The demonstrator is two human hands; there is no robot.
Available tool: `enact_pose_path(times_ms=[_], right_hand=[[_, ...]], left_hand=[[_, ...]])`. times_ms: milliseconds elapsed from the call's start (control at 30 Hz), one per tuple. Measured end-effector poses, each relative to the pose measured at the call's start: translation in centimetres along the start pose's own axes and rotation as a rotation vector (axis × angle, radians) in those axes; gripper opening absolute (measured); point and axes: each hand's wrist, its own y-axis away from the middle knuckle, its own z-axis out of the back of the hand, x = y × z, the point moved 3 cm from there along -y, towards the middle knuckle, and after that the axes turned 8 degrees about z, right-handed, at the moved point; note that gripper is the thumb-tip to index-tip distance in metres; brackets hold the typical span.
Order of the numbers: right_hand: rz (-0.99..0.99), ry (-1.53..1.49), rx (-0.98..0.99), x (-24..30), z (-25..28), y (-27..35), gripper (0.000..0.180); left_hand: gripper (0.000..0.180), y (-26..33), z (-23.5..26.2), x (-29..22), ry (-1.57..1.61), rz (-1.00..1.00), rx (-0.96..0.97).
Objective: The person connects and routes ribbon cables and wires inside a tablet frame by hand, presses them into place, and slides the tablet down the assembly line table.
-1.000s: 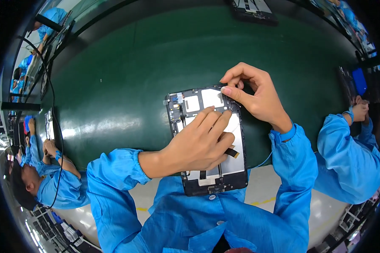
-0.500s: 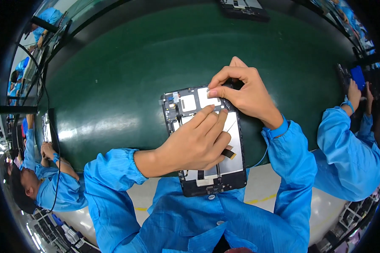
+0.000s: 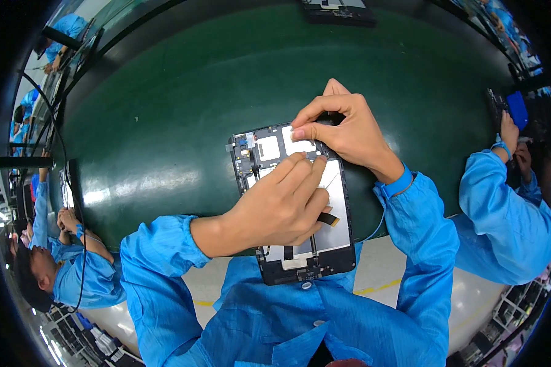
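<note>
Green tabletop (image 3: 177,116), glossy, filling most of the frame; opened tablet (image 3: 340,196), one, slightly tilted, at centre, lower end overhanging the table's near edge; left hand (image 3: 280,199), laid across the tablet's middle, fingers bent, any grip beneath the palm impossible to tell; black ribbon cable (image 3: 329,219), gold-ended, just beside that hand; right hand (image 3: 349,129), thumb and forefinger tips brought together at the upper right white panel (image 3: 302,147), anything between them too small to tell; blue wristband (image 3: 400,182), on the right wrist; second opened device (image 3: 340,13), top edge of frame; black cable (image 3: 60,137), left side; blue-sleeved co-workers, far left and far right.
</note>
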Motion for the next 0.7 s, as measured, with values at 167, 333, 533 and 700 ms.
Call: enact_pose_path(times_ms=[167,333,533,700], right_hand=[[0.033,-0.047,0.025,-0.5,0.0,0.3,0.024],[0.045,-0.157,0.139,0.1,2.8,-0.2,0.06],[-0.19,-0.184,0.34,1.3,3.8,1.1,0.085],[-0.188,-0.127,0.398,1.1,3.0,1.4,0.083]], left_hand=[[0.038,-0.2,-0.2,0.2,0.09,0.018,-0.015],[0.035,-0.2,-0.1,0.5,0.12,0.054,-0.005],[0.034,-0.1,0.1,0.4,0.102,0.077,-0.017],[0.034,0.0,-0.1,0.5,0.093,0.067,-0.041]])
